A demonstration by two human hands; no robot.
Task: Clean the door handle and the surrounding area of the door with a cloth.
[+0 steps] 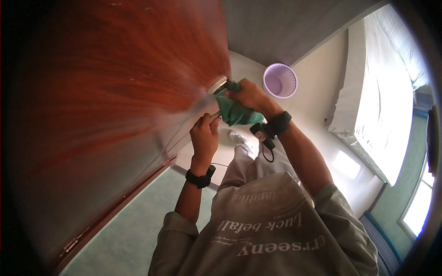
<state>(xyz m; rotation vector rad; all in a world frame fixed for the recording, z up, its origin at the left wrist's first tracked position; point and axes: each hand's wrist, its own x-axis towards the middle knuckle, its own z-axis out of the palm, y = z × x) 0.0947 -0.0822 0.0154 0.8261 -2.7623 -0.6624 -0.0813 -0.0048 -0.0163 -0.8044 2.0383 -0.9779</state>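
A green cloth [239,112] is bunched in my right hand [248,94], whose fingers press it against the metal lock fitting [218,84] by the edge of a reddish-brown wooden door [138,83]. Its loose end hangs below my fingers. Just nearer to me, my left hand [204,135] is closed around a pale bar [215,116], which looks like the door's lever handle. The cloth hides the bar's far end. Black bands circle both wrists, and a small black device with a looped cable hangs at the right one.
A purple plastic wastebasket [280,82] stands on the pale floor past my right hand. Beyond it rises a grey panel [276,27]. To the right is a bed with a white cover [382,92]. A green wall [124,230] lies at the lower left.
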